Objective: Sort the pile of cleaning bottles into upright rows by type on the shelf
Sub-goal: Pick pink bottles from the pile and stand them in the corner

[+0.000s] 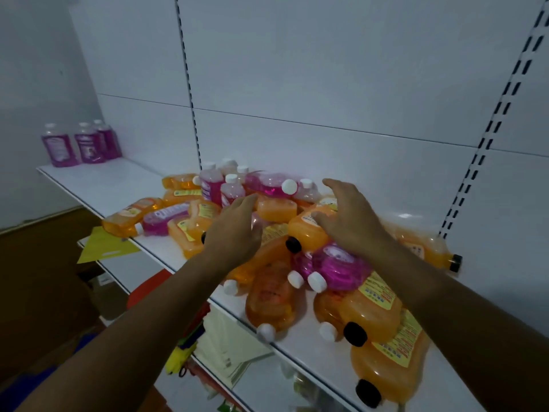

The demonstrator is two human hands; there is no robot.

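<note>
Shelf (pixel 98 185) first — your white board carries the pile of orange and pink bottles (pixel 276 209) lying jumbled at its middle and right, while three pink bottles (pixel 81 145) stand upright at the far left end. Your left hand (pixel 237 230) and right hand (pixel 347 217) hover over the pile — fingers spread, gripping nothing.
</note>
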